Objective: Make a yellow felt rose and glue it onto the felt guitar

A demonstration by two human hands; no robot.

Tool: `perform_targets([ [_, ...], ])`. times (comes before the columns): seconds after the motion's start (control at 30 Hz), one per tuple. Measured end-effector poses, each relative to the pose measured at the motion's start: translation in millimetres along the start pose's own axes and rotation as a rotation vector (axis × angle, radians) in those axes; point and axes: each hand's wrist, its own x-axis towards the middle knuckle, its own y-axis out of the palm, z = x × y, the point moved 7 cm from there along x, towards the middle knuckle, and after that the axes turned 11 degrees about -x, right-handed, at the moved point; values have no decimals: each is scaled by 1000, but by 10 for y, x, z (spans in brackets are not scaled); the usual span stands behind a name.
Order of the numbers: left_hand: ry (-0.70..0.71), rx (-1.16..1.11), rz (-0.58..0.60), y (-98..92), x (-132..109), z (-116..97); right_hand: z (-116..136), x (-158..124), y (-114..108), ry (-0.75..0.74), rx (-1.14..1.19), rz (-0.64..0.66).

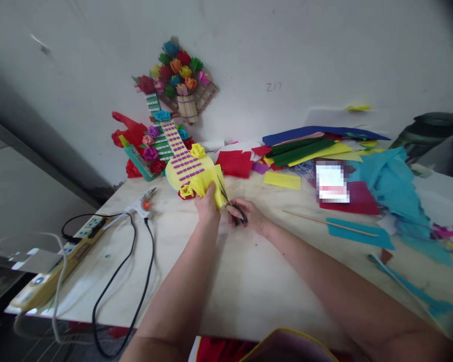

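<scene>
My left hand grips a folded piece of yellow paper above the table. Close on its right, my right hand is closed around the dark handles of a pair of scissors. The scissors' blades point up and left, along the paper's right edge; whether they are cutting into it cannot be made out. Just behind the paper stands a yellow paper guitar with purple strips on its neck and body. A yellow paper flower sits on its right side, and another yellow flower is at its lower edge.
A glue gun with a black cord and a power strip lie at left. Folded coloured papers, a yellow paper strip, a wooden stick on blue paper and crumpled blue paper are at right. A flower bouquet hangs behind.
</scene>
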Motion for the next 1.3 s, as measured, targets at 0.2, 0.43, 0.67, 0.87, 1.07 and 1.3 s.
perform_targets([
  [0.2, 29, 39, -27, -4, -45, -11, 15, -1, -16, 25, -8, -48],
  [0.43, 31, 60, -45, -9, -69, 18, -31, 2, -28, 61, -29, -84],
  [0.67, 30, 70, -63, -29, -83, 33, -30, 12, -23, 37, -1, -88],
  [0.87, 35, 75, -70, -55, -75, 48, -3, 2, -26, 83, 48, -130],
  [1.07, 28, 99, -90, -73, -60, 70, -12, 2, -37, 92, 81, -155],
  [1.3, 23, 95, -101, -74, -76, 62, -23, 8, -46, 75, 72, -152],
])
